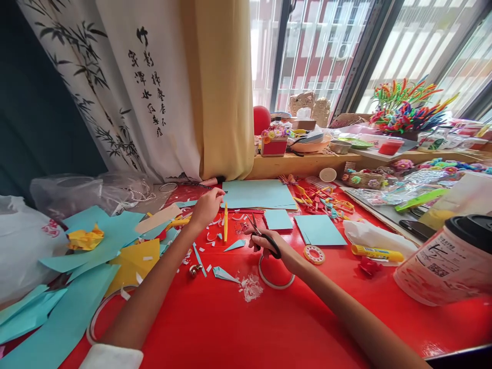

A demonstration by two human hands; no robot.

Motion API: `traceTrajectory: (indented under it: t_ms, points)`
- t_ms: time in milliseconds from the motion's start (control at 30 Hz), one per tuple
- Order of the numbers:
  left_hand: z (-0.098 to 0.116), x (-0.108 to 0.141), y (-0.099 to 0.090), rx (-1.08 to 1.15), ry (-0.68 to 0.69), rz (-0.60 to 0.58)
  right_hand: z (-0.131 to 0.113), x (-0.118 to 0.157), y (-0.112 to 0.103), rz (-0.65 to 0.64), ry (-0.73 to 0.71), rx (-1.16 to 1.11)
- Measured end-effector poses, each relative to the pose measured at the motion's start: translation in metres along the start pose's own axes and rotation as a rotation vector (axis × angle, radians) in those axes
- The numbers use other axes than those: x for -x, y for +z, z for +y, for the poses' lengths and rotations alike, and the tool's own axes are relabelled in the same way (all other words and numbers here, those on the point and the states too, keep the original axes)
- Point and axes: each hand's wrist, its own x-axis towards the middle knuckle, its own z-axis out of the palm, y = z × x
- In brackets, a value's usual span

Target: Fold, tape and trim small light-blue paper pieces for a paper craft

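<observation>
My right hand (264,243) grips a pair of scissors (275,249) with black handles, the blades parted and pointing away from me. Toward the far side of the table, my left hand (207,206) is closed in a pinch; what it holds is too small to make out. Just right of it a yellow stick-like tool (225,223) lies near the large light-blue paper sheets (257,193). Between and below my hands are two small folded blue paper pieces (224,275), white shreds (251,288) and a roll of tape (277,279).
Blue paper sheets (88,297) and yellow paper (134,264) spread under and beside my left forearm. Square blue paper stacks (320,229) lie to the right, with a yellow glue stick (376,253) and a large lidded cup (446,261). Craft supplies crowd the windowsill.
</observation>
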Motion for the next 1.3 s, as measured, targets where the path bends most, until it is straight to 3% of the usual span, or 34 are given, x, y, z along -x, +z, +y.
traceTrajectory:
  t_ms: [300,533,800,1033,1167,1300]
  points:
    - [0.018,0.019,0.030,-0.085,-0.082,-0.329,0.001,-0.002,-0.006,0.038,-0.005,0.030]
    - [0.020,0.018,0.029,-0.076,-0.095,-0.427,0.002,0.000,-0.004,0.031,0.018,0.043]
    - [0.030,0.023,0.026,-0.086,-0.076,-0.439,0.002,0.001,-0.005,0.023,-0.002,0.086]
    - [0.020,0.020,0.028,-0.056,-0.096,-0.496,0.001,0.001,-0.005,-0.011,-0.016,0.066]
    - [0.014,0.018,0.027,0.003,-0.104,-0.408,-0.001,0.001,-0.004,-0.011,0.004,0.092]
    - [0.008,0.008,0.013,0.137,-0.078,-0.246,-0.002,0.002,-0.003,0.005,0.027,0.076]
